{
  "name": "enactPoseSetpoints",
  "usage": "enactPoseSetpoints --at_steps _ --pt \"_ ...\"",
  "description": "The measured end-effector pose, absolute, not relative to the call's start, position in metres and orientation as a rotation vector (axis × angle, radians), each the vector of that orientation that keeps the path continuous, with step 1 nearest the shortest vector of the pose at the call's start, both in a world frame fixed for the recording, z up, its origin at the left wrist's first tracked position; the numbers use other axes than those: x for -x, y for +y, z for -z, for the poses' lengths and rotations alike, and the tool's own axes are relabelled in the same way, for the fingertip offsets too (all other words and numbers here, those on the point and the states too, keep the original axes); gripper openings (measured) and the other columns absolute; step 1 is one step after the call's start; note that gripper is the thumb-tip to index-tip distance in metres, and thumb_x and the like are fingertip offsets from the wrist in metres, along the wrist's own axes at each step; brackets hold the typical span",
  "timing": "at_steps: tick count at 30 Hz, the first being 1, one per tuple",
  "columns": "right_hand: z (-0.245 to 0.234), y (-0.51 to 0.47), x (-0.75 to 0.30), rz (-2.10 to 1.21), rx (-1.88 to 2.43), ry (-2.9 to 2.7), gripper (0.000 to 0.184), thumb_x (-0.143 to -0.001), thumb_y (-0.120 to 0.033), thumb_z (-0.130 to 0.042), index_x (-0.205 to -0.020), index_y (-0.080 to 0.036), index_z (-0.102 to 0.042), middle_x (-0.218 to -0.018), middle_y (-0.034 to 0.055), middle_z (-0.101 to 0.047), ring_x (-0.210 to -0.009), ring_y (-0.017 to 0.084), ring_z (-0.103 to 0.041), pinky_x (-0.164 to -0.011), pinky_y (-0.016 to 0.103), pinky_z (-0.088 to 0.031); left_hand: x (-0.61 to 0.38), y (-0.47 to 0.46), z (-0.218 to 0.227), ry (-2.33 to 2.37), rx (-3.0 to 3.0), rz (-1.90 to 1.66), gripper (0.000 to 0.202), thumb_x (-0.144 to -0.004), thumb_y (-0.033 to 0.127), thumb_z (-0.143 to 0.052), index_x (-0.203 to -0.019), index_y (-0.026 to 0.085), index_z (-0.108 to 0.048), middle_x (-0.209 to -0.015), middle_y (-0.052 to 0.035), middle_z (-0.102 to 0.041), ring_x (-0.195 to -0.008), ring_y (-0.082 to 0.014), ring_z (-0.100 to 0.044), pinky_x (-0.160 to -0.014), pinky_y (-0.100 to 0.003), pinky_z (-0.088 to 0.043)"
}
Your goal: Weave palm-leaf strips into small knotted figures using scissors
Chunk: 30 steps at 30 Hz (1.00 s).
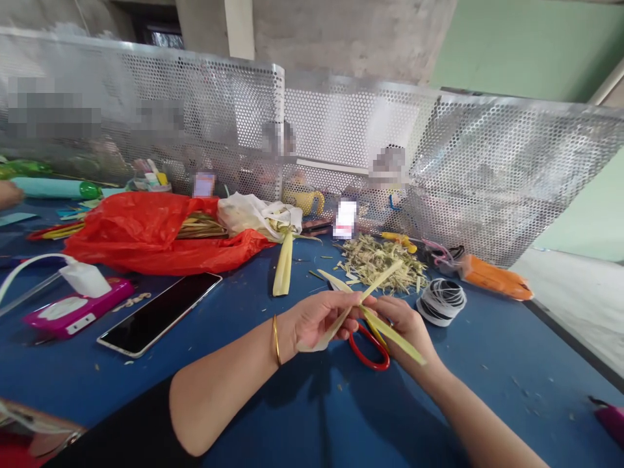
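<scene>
The left hand (324, 318) and right hand (404, 318) meet, the fingers of both pinching pale strips (400, 341) that cross between the fingertips. A light, close pinch right at the crossing should keep the strips from slipping or splitting, with loose ends fanned apart. Red-handled scissors (374, 366) sit just below the fingers; whether they are gripped, I cannot tell. Clippings (363, 253) lie beyond the fingers.

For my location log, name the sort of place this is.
Probably a handcraft workroom: pale strips held above a blue worktable, a heap of clippings on it, and a perforated metal partition behind.
</scene>
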State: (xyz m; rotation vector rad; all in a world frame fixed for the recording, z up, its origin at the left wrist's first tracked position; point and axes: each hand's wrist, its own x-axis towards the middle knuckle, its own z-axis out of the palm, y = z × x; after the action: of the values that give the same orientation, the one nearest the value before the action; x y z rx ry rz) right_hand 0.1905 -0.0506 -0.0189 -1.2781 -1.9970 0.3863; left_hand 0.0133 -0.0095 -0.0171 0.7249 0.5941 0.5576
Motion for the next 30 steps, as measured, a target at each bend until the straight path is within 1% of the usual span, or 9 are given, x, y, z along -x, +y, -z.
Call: enactPoseSetpoints --at_steps 2,5,10,14,16,19,22,25,30 --pt "0.021 -0.051 -0.191 -0.236 1.255 -2.071 0.033 -0.091 -0.037 -0.047 -0.069 -0.019 -0.065 -0.064 0.0027 -0.059 -0.066 0.017 -0.053 -0.071 0.030 -0.041 -0.014 -0.012 0.018 0.593 -0.777 -0.532 0.028 -0.076 0.034 -0.070 -0.092 0.011 -0.071 -0.068 -0.0036 -0.065 -0.052 -0.0065 -0.055 -0.049 -0.017 -0.042" --pt "0.023 -0.047 -0.193 -0.170 1.172 -2.120 0.029 -0.091 -0.030 -0.047 -0.070 -0.020 -0.064 -0.069 0.0035 -0.063 -0.072 0.017 -0.056 -0.076 0.032 -0.040 -0.017 -0.017 0.017 0.584 -0.877 -0.513 0.024 -0.073 0.031 -0.071 -0.084 0.009 -0.072 -0.070 -0.0060 -0.066 -0.050 -0.0060 -0.054 -0.047 -0.017 -0.040" --pt "0.015 -0.043 -0.203 -0.239 1.289 -2.017 0.018 -0.088 -0.029 -0.052 -0.088 -0.021 -0.068 -0.086 0.0051 -0.069 -0.081 0.020 -0.061 -0.073 0.030 -0.043 -0.023 -0.019 0.015 0.821 -0.976 -0.705 0.026 -0.078 0.035 -0.066 -0.082 0.010 -0.071 -0.057 -0.0030 -0.061 -0.049 -0.0089 -0.057 -0.047 -0.018 -0.038" --pt "0.001 -0.052 -0.205 -0.083 1.444 -1.677 0.024 -0.089 -0.036 -0.051 -0.077 -0.020 -0.065 -0.073 0.0035 -0.066 -0.069 0.017 -0.058 -0.064 0.027 -0.042 -0.025 -0.021 0.016 1.031 -1.262 -0.769 0.034 -0.085 0.040 -0.053 -0.080 0.011 -0.069 -0.065 -0.0057 -0.067 -0.047 -0.0099 -0.058 -0.043 -0.019 -0.033" --pt "-0.003 -0.058 -0.200 -0.024 1.401 -1.707 0.025 -0.089 -0.037 -0.051 -0.077 -0.020 -0.065 -0.071 0.0030 -0.063 -0.067 0.016 -0.056 -0.065 0.028 -0.041 -0.026 -0.024 0.017 1.035 -1.546 -0.679 0.039 -0.087 0.040 -0.046 -0.070 0.013 -0.068 -0.059 -0.0050 -0.066 -0.045 -0.0107 -0.056 -0.045 -0.020 -0.035" --pt "0.000 -0.062 -0.189 -0.186 1.368 -1.862 0.021 -0.085 -0.037 -0.057 -0.087 -0.019 -0.068 -0.069 0.0013 -0.058 -0.064 0.015 -0.052 -0.061 0.026 -0.040 -0.029 -0.031 0.019 1.008 -1.997 -0.520 0.038 -0.085 0.031 -0.046 -0.053 0.015 -0.061 -0.046 -0.0021 -0.059 -0.045 -0.0120 -0.055 -0.051 -0.021 -0.037" --pt "0.007 -0.061 -0.182 -0.499 1.396 -1.814 0.020 -0.082 -0.037 -0.060 -0.079 -0.018 -0.066 -0.060 -0.0027 -0.049 -0.056 0.012 -0.045 -0.051 0.023 -0.036 -0.033 -0.039 0.023 0.929 -2.178 -0.449 0.029 -0.079 0.022 -0.049 -0.052 0.016 -0.059 -0.046 -0.0006 -0.059 -0.046 -0.0117 -0.055 -0.051 -0.021 -0.038" --pt "0.007 -0.062 -0.183 -0.562 1.352 -1.666 0.025 -0.085 -0.037 -0.055 -0.069 -0.018 -0.058 -0.058 -0.0035 -0.049 -0.053 0.010 -0.043 -0.049 0.021 -0.035 -0.035 -0.039 0.025 0.926 -1.995 -0.383 0.032 -0.079 0.026 -0.048 -0.051 0.016 -0.060 -0.048 -0.0014 -0.061 -0.040 -0.0100 -0.051 -0.047 -0.020 -0.036" --pt "0.002 -0.072 -0.185 -0.099 1.348 -1.775 0.014 -0.089 -0.029 -0.052 -0.081 -0.019 -0.058 -0.063 -0.0021 -0.059 -0.055 0.011 -0.052 -0.053 0.022 -0.037 -0.035 -0.027 0.024 1.026 -1.236 -0.519 0.026 -0.079 0.026 -0.046 -0.066 0.013 -0.064 -0.065 -0.0059 -0.069 -0.041 -0.0093 -0.054 -0.038 -0.020 -0.030"
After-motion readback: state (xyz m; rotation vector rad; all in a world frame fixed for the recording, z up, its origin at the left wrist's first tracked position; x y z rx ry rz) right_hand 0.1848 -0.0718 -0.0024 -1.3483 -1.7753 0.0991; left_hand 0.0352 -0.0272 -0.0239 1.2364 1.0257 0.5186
